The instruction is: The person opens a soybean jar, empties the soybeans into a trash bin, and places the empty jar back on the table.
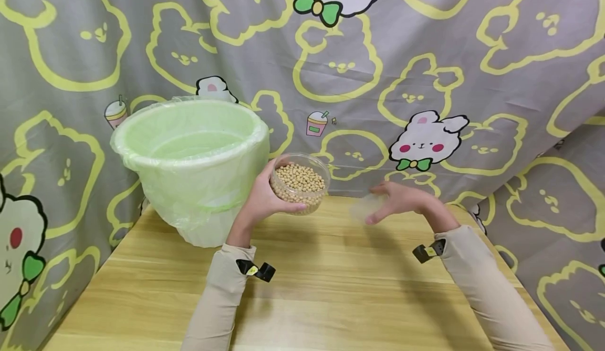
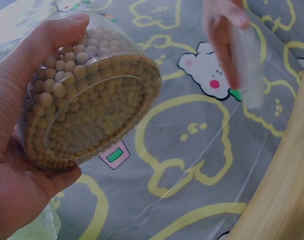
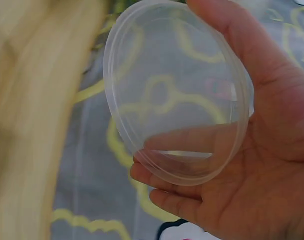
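My left hand [image 1: 264, 196] grips a round clear plastic tub [image 2: 104, 62] by its side, above the table and to the right of a bucket. Pale yellow soybeans [image 1: 302, 177] nearly fill the tub, whose top is uncovered in the head view. From below, the left wrist view shows beans against its clear base, with the thumb and fingers around the wall. Further right, my right hand [image 1: 402, 198] holds a round translucent lid [image 3: 171, 95] between thumb and fingers, apart from the tub. The lid looks blurred in the head view.
A pale green bucket [image 1: 198, 219], lined with thin clear green plastic folded over its rim, stands at the table's back left. The wooden table [image 1: 331, 298] meets a grey cartoon-patterned cloth [image 1: 350, 114] behind and at both sides.
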Motion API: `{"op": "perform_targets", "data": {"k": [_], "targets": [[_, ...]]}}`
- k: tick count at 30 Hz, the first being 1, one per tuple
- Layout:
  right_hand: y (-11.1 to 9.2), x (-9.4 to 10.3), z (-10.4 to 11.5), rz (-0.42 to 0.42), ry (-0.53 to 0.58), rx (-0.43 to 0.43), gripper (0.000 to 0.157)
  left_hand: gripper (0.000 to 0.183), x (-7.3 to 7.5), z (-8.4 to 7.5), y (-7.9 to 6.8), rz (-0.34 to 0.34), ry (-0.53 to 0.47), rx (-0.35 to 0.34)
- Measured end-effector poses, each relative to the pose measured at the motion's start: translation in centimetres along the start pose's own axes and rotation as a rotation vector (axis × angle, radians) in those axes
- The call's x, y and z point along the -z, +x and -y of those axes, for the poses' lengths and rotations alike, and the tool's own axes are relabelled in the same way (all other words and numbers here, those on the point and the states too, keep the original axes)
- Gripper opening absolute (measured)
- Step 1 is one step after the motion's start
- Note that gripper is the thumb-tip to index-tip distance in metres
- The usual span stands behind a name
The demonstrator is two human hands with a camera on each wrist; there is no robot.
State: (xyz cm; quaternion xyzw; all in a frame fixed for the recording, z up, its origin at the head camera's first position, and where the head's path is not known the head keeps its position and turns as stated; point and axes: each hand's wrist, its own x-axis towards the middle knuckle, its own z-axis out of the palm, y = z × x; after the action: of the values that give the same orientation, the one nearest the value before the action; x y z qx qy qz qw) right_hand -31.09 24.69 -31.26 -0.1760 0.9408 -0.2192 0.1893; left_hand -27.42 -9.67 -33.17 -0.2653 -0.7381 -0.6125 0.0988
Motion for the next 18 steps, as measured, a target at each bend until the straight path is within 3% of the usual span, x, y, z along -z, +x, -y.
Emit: {"op": "perform_targets", "data": {"k": [8,18], "targets": [[1.8,-2.2,-2.6,0.041,-0.098,0.001,0.106,0.106,0.1,0.2,-0.1,-0.018,-0.005,0.001],[2.4,-5.5,-5.2,-0.007,-0.027,-0.033,0.107,0.107,0.3,0.0,-0.1,-0.019,-0.001,-0.001]]}}
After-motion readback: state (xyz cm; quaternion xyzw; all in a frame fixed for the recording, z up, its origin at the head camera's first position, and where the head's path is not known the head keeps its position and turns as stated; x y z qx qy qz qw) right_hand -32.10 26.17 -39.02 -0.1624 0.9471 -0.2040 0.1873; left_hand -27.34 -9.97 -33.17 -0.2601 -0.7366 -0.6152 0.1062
